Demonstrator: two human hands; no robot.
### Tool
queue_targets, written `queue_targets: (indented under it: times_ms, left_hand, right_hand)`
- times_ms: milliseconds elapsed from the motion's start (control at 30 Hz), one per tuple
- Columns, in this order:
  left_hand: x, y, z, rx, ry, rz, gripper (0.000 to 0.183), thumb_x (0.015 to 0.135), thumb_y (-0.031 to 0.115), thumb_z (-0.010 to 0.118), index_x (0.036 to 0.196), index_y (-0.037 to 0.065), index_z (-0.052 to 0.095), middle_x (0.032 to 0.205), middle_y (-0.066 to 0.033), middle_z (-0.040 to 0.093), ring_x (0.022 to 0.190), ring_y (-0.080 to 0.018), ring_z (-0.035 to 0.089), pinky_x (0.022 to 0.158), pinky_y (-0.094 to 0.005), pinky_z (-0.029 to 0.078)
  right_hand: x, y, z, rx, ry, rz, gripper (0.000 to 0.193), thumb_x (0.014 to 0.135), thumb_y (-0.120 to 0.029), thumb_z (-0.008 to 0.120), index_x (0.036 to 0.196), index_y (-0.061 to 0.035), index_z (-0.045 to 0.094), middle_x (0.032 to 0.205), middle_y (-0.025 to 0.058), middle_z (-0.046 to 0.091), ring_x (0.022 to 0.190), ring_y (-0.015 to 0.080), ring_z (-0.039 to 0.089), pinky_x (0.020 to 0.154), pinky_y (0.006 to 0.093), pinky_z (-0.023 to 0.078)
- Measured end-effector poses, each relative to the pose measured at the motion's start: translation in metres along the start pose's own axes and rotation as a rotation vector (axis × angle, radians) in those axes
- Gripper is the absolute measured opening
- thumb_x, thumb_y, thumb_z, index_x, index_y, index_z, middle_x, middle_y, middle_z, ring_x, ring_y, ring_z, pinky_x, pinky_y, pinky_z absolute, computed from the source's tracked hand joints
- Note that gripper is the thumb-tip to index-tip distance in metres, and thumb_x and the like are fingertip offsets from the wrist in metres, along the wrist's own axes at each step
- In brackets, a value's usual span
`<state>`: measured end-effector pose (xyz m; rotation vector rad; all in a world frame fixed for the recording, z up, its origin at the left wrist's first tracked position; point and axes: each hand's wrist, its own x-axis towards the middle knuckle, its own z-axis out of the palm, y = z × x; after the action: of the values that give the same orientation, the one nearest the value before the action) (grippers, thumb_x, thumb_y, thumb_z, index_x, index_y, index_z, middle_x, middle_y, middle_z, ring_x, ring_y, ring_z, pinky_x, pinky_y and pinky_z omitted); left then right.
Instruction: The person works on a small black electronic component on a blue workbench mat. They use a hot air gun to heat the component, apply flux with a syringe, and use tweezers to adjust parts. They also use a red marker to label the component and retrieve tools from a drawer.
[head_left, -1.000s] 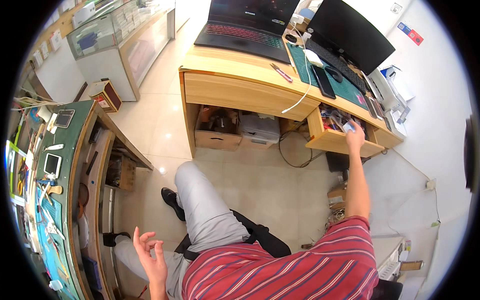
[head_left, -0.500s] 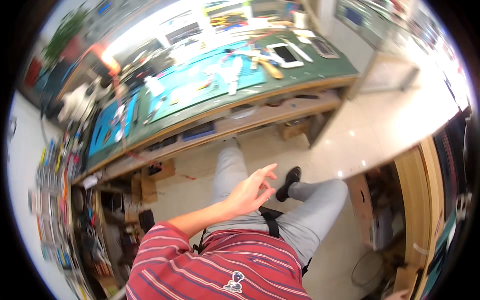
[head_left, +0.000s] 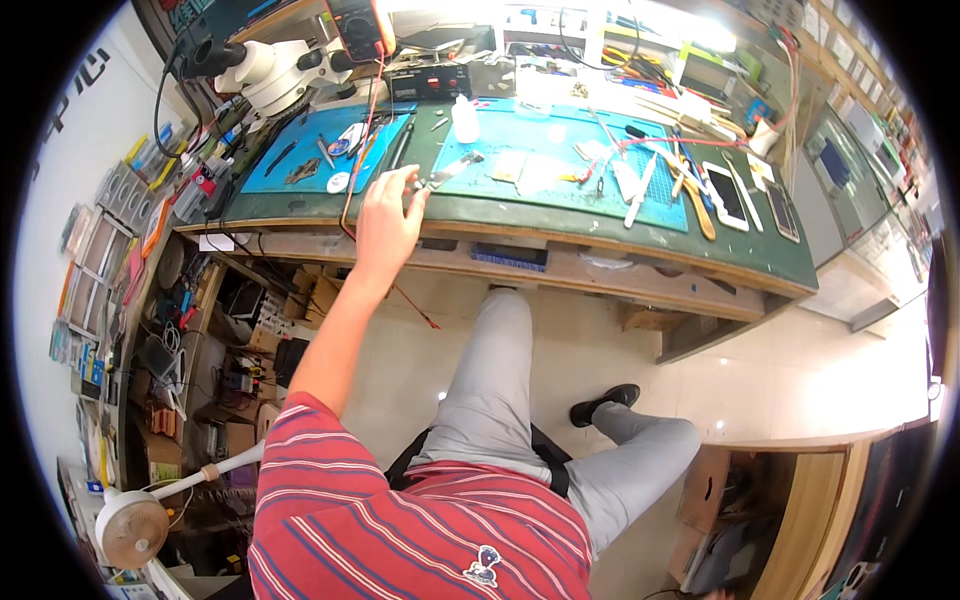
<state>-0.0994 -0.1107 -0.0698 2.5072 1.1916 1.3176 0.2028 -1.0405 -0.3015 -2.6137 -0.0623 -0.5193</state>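
Note:
My left hand (head_left: 388, 222) reaches out to the near edge of the green bench top (head_left: 500, 211). Its thumb stands apart from the partly bent fingers, and I see nothing held in it. Just past the fingertips lies a small tool with a pale, clear-looking body (head_left: 455, 168); whether the fingers touch it I cannot tell. A dark pen-like tool (head_left: 403, 146) lies beyond the hand, between the small blue mat (head_left: 285, 178) and the large blue mat (head_left: 560, 195). A white squeeze bottle (head_left: 465, 120) stands on the large mat. My right hand is out of view.
A white microscope (head_left: 270, 78) and a multimeter (head_left: 355, 28) with a red lead stand at the back left. Farther right lie a wooden-handled tool (head_left: 704, 218) and a white phone (head_left: 725, 196). Below the bench runs a shelf (head_left: 600, 277). A white fan (head_left: 133, 528) stands lower left.
My left hand has moved from above my lap forward and left to the bench edge. The view has turned to the left, so more of the bench's left end shows.

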Motion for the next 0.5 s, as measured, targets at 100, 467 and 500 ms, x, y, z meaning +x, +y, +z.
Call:
queue_targets:
  times_ms: [100, 467, 500]
  left_hand:
    - [0.015, -0.015, -0.007, 0.171, -0.088, 0.006, 0.038, 0.093, 0.021, 0.074, 0.126, 0.005, 0.065, 0.109, -0.0099, 0.072, 0.102, -0.0286, 0.066, 0.088, -0.0422, 0.053]
    - [0.033, -0.010, -0.010, -0.226, -0.291, -0.220, 0.051, 0.083, 0.004, 0.080, 0.132, 0.010, 0.065, 0.103, -0.0056, 0.063, 0.094, -0.0191, 0.062, 0.078, -0.0317, 0.050]
    - [0.035, -0.011, -0.009, -0.268, -0.313, -0.250, 0.053, 0.082, 0.002, 0.079, 0.132, 0.010, 0.065, 0.104, -0.0050, 0.062, 0.094, -0.0180, 0.062, 0.077, -0.0306, 0.049]
  right_hand:
    - [0.009, -0.297, 0.093, 0.578, -0.444, 0.005, 0.036, 0.104, -0.007, 0.058, 0.139, 0.0035, 0.058, 0.114, 0.0144, 0.072, 0.100, 0.0214, 0.070, 0.091, 0.0325, 0.056]
    - [0.078, -0.873, 0.147, 0.509, -0.568, -1.367, 0.012, 0.089, -0.013, 0.074, 0.100, -0.0070, 0.070, 0.095, 0.0095, 0.066, 0.095, 0.0308, 0.064, 0.082, 0.0412, 0.052]
    - [0.083, -0.885, 0.154, 0.419, -0.618, -1.401, 0.013, 0.089, -0.014, 0.074, 0.099, -0.0074, 0.069, 0.096, 0.0100, 0.065, 0.096, 0.0312, 0.064, 0.083, 0.0417, 0.052]
